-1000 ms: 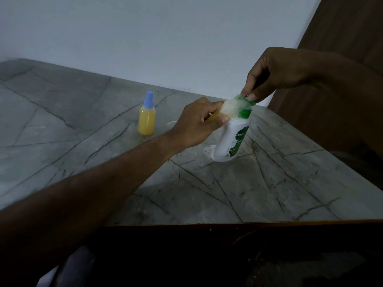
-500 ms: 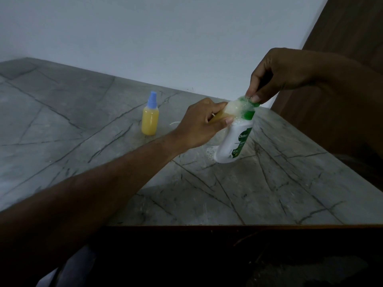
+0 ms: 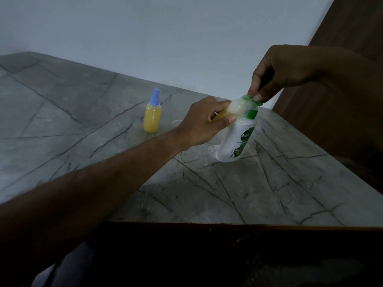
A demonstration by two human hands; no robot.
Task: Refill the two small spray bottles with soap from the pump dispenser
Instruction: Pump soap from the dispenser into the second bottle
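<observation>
A white pump dispenser [image 3: 236, 139] with a green label and green pump head [image 3: 250, 100] stands on the grey marble table [image 3: 269, 193]. My right hand [image 3: 281, 71] presses down on the pump head with its fingertips. My left hand [image 3: 203, 123] grips a small open spray bottle [image 3: 230, 111], tilted with its foamy mouth against the pump's nozzle. A second small spray bottle [image 3: 152, 116], full of yellow soap and capped in blue, stands upright to the left.
Foam lies spilled on the table at the dispenser's base [image 3: 211, 151]. A thin white piece [image 3: 176, 121] lies behind my left wrist. A white wall [image 3: 165, 38] backs the table and a brown wooden panel [image 3: 342, 59] stands at the right.
Hands and bottles keep their grip and pose. The camera has shifted slightly, and more foam shows around the small bottle's mouth.
</observation>
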